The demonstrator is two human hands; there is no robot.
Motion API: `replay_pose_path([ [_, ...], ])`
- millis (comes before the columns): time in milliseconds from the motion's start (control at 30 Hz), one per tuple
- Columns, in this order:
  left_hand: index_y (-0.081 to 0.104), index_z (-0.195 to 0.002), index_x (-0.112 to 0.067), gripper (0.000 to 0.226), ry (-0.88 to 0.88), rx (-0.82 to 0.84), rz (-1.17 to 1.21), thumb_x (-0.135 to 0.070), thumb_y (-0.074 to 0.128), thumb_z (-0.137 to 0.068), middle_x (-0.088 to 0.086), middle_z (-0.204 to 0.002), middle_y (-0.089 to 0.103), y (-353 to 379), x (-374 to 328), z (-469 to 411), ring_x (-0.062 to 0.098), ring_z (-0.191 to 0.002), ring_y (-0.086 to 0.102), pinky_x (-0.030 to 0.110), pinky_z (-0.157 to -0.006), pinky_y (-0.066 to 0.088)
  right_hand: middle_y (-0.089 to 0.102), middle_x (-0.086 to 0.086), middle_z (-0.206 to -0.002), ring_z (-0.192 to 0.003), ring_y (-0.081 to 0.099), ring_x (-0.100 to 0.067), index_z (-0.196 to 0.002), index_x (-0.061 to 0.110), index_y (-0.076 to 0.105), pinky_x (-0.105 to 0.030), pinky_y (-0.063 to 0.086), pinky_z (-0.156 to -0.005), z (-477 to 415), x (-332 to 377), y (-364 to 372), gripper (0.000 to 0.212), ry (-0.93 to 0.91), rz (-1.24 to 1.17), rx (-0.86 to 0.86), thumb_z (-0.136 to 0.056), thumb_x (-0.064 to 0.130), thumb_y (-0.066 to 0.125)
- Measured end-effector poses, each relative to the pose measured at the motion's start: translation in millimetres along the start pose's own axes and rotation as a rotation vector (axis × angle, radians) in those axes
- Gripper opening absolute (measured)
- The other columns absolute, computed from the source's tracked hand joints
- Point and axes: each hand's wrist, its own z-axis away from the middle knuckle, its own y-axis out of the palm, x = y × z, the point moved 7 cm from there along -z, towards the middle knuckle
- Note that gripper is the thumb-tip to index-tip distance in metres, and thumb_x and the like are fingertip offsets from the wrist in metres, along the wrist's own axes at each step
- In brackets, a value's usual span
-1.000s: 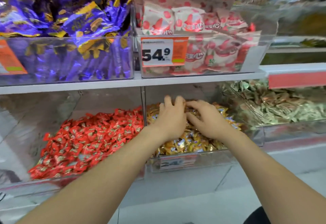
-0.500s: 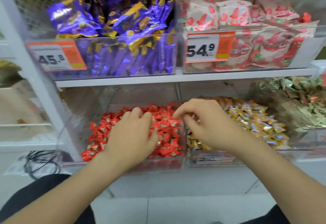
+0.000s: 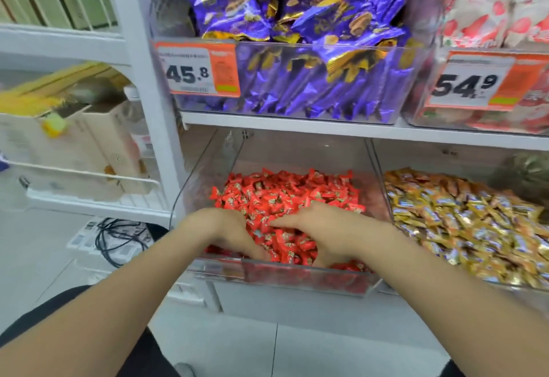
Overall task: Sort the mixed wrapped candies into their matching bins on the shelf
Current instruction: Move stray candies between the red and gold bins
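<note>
A clear bin (image 3: pixel 297 280) on the lower shelf holds a heap of red wrapped candies (image 3: pixel 285 192). Both my hands are inside it near the front wall. My left hand (image 3: pixel 225 231) lies on the left of the heap, its fingers reaching down into the candies with the tips buried. My right hand (image 3: pixel 326 228) lies on the right, index finger stretched leftward over the wrappers and thumb pointing down at the front. A mound of red candies sits between the two hands. The neighbouring bin to the right holds gold wrapped candies (image 3: pixel 460 222).
On the upper shelf stand a bin of purple bags (image 3: pixel 312 34) with a 45.8 price tag (image 3: pixel 197 70) and a bin of white-and-red bags (image 3: pixel 490 20). Green wrappers (image 3: pixel 531 174) show at far right. Cardboard boxes (image 3: pixel 89 139) and black cables (image 3: pixel 118 237) are to the left.
Both hands moved left from the gold candy bin into the red candy bin. The view swung left and closer with them.
</note>
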Motion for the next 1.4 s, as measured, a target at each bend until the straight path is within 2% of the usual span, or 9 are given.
replay_pose_path([
  [100,0.051,-0.146,-0.017,0.124,0.057,0.067,0.087,-0.085,0.085,-0.047,-0.002,-0.142,0.059,-1,3,-15,0.024,-0.129,0.059,0.039,-0.109,0.051,0.058,-0.01,-0.127,-0.114,0.061,-0.035,-0.158,0.047,0.028,-0.046,0.055,-0.095,-20,11,8,0.1,-0.009,0.002,0.001,-0.075,0.049,0.084],
  [233,0.057,-0.128,-0.014,0.089,0.162,-0.027,0.154,-0.05,0.098,-0.058,-0.001,-0.11,0.068,2,-6,-31,0.025,-0.094,0.071,0.034,-0.081,0.061,0.058,-0.006,-0.111,-0.107,0.063,-0.034,-0.131,0.036,0.059,-0.037,0.044,-0.075,-26,8,-4,0.059,0.091,-0.021,-0.123,-0.077,0.054,0.076],
  [367,0.052,-0.141,-0.02,0.095,0.317,-0.264,0.092,-0.036,0.099,-0.06,-0.003,-0.131,0.062,-11,-13,-36,0.021,-0.115,0.062,0.033,-0.095,0.054,0.071,0.0,-0.098,-0.102,0.069,-0.034,-0.099,0.03,0.068,-0.04,0.055,-0.077,-22,-23,-28,0.026,0.278,-0.176,-0.315,-0.08,0.047,0.065],
  [600,0.055,-0.137,-0.031,0.07,0.395,-0.593,-0.055,-0.016,0.085,-0.074,0.003,-0.13,0.044,-33,-8,-24,0.028,-0.117,0.049,0.045,-0.099,0.049,0.069,-0.001,-0.128,-0.119,0.066,-0.034,-0.142,0.041,0.052,-0.047,0.057,-0.09,5,-46,-48,0.077,0.408,-0.133,-0.368,-0.075,0.068,0.077],
  [700,0.059,-0.107,-0.03,0.043,0.43,-0.686,-0.112,-0.012,0.082,-0.076,-0.004,-0.116,0.045,-41,-11,-5,0.023,-0.109,0.046,0.041,-0.088,0.049,0.065,-0.002,-0.122,-0.116,0.064,-0.032,-0.141,0.035,0.05,-0.044,0.055,-0.087,14,-31,-57,0.073,0.41,0.063,-0.43,-0.08,0.066,0.077],
  [833,0.071,-0.081,-0.024,0.026,0.45,-0.416,0.028,-0.018,0.092,-0.068,-0.011,-0.081,0.07,-29,-8,-6,0.007,-0.078,0.065,0.03,-0.073,0.056,0.071,0.006,-0.104,-0.102,0.064,-0.019,-0.111,0.032,0.074,-0.04,0.053,-0.091,9,7,-63,0.025,0.118,-0.058,-0.566,-0.087,0.026,0.075],
  [1000,0.075,-0.092,-0.015,0.033,0.424,-0.355,-0.098,-0.039,0.087,-0.073,0.001,-0.084,0.071,-4,-6,-18,0.022,-0.082,0.059,0.032,-0.072,0.051,0.073,0.006,-0.124,-0.108,0.066,-0.015,-0.125,0.029,0.075,-0.033,0.052,-0.094,-20,52,-17,0.038,-0.238,-0.295,-0.198,-0.088,0.033,0.081],
  [1167,0.069,-0.089,-0.008,0.048,0.422,-0.337,-0.089,-0.051,0.086,-0.076,0.006,-0.085,0.063,1,-5,-23,0.026,-0.082,0.055,0.038,-0.07,0.049,0.065,0.007,-0.121,-0.117,0.049,-0.022,-0.115,0.038,0.077,-0.042,0.041,-0.093,-23,32,-24,0.026,-0.084,0.045,-0.245,-0.095,0.049,0.066],
  [1400,0.066,-0.086,-0.017,0.037,0.404,-0.328,0.013,-0.034,0.095,-0.07,-0.001,-0.081,0.067,1,-14,-33,0.021,-0.079,0.063,0.033,-0.067,0.053,0.062,0.003,-0.108,-0.113,0.047,-0.025,-0.102,0.023,0.074,-0.038,0.034,-0.085,-7,4,-38,0.018,0.186,0.181,-0.297,-0.09,0.028,0.061],
])
